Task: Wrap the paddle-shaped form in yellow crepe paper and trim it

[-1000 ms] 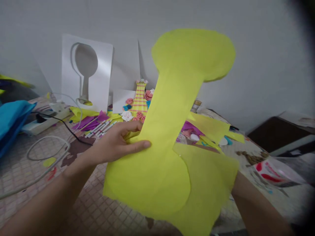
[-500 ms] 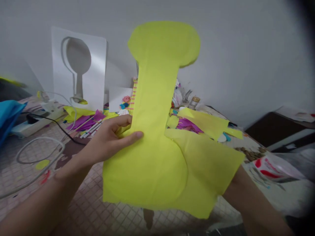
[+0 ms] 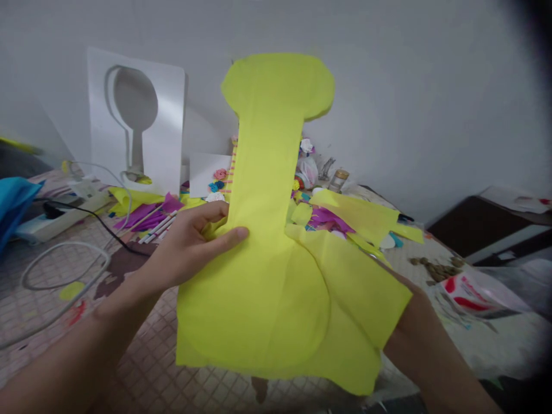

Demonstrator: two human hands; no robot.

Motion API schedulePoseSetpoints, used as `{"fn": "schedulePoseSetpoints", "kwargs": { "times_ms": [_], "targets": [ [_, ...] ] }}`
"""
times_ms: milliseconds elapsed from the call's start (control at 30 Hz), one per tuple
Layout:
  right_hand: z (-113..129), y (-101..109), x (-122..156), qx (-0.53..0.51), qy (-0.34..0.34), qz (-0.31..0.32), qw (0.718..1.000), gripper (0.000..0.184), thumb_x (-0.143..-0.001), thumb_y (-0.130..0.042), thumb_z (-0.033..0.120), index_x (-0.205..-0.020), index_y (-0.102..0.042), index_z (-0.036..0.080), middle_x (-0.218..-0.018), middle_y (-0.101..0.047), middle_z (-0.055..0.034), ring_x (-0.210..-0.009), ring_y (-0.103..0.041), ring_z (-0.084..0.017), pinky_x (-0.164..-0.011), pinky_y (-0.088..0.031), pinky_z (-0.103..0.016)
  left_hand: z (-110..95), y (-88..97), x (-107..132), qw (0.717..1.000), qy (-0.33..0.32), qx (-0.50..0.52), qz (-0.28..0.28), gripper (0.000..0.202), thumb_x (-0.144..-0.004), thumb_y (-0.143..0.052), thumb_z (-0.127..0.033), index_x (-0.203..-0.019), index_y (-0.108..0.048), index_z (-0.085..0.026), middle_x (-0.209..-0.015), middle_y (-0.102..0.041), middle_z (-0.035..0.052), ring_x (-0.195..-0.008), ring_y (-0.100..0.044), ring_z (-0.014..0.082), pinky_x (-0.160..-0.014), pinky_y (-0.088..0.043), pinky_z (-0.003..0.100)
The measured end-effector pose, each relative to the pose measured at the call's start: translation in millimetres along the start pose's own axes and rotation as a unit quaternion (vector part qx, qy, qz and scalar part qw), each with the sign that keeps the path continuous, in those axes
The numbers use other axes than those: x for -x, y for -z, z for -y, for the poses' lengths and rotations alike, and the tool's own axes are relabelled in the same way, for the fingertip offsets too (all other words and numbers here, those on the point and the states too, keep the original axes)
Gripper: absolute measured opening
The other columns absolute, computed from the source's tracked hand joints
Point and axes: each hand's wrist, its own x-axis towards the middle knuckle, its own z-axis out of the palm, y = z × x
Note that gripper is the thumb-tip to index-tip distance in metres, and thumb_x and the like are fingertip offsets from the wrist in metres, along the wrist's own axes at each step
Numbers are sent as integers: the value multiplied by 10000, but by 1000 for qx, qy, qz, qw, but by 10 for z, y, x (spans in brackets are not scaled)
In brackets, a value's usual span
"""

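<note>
My left hand [image 3: 200, 241] pinches a large yellow paper sheet [image 3: 263, 190], thumb in front and fingers behind. The sheet stands upright before me, cut to a rounded top and a narrow neck. Its wider lower part has a rounded layer on uncut paper, and a loose flap spreads to the right. My right hand [image 3: 409, 322] is behind that flap; its fingers are hidden. A small shiny bit shows just above the flap's upper edge, too little to name.
A white board [image 3: 168, 126] with a spoon-shaped cut-out leans on the wall at left. Purple paper scraps [image 3: 144, 215], a power strip [image 3: 64, 215] and a white cable [image 3: 64, 244] lie on the table. At right are a jar [image 3: 338, 180] and a red-and-white package [image 3: 470, 293].
The top of the yellow sheet has dropped slightly and moved left. My right hand has shifted a little left, and the flap is more creased. My left hand keeps its hold.
</note>
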Motion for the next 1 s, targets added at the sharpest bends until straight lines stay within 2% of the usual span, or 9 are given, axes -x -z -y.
{"fn": "schedulePoseSetpoints", "kwargs": {
  "times_ms": [133,200,333,433,533,633,800,933,1000],
  "targets": [
    [-32,-24,38,-49,1,10,999,374,-773,-402,92,-984,-614,317,-961,-604,-57,-797,-599,-201,-579,-500,-289,-15,0,3,1000,3,30,2,87,-755,-600,-304,-810,-614,-238,-784,-615,-33,-695,-597,123,-551,-471,192],
    [-34,-28,51,-36,-7,1,999,348,-783,-424,101,-998,-595,316,-947,-593,-54,-757,-592,-183,-566,-489,-280,-22,1,4,999,10,44,2,86,-749,-607,-299,-799,-615,-229,-771,-613,-32,-690,-594,124,-532,-475,186],
    [5,-19,53,3,2,10,1000,241,-774,-504,121,-901,-627,284,-938,-569,-45,-749,-579,-153,-547,-476,-241,-35,5,6,998,31,63,2,95,-737,-617,-302,-781,-613,-218,-734,-598,-36,-638,-584,112,-481,-478,176],
    [37,-18,43,33,15,3,999,278,-786,-492,116,-981,-626,262,-933,-568,-57,-757,-574,-142,-564,-476,-233,-40,9,8,996,40,84,8,98,-737,-617,-305,-790,-612,-224,-745,-604,-37,-641,-585,117,-477,-490,188],
    [37,-26,36,51,33,-14,998,325,-793,-481,114,-1053,-604,264,-932,-576,-55,-779,-575,-141,-592,-473,-233,-31,14,7,997,37,66,10,103,-739,-615,-311,-768,-595,-214,-736,-588,-34,-654,-587,121,-489,-480,186],
    [-5,-27,36,48,16,-13,999,347,-790,-500,128,-1078,-594,298,-958,-579,-36,-820,-577,-138,-632,-474,-227,-14,20,-3,999,25,29,15,121,-751,-600,-323,-774,-585,-204,-750,-574,-26,-660,-583,113,-527,-469,186],
    [-99,-3,17,-50,-53,-17,997,350,-775,-548,169,-1068,-588,355,-1014,-602,3,-907,-585,-157,-699,-499,-231,4,46,-23,1000,15,-2,9,151,-757,-586,-349,-766,-563,-200,-761,-556,-18,-698,-582,124,-566,-464,199],
    [-111,-2,-45,-150,-70,42,985,294,-762,-573,191,-967,-631,394,-892,-653,40,-782,-625,-142,-616,-523,-206,4,70,-31,999,26,3,23,156,-751,-589,-354,-753,-573,-199,-749,-582,-16,-647,-577,115,-511,-445,185],
    [-95,-7,-75,-173,-63,59,981,313,-770,-558,191,-985,-622,410,-891,-654,40,-760,-627,-136,-582,-522,-190,-3,72,-35,999,39,4,29,163,-741,-597,-356,-743,-577,-194,-724,-588,-18,-613,-571,110,-477,-435,177]
  ]
}}
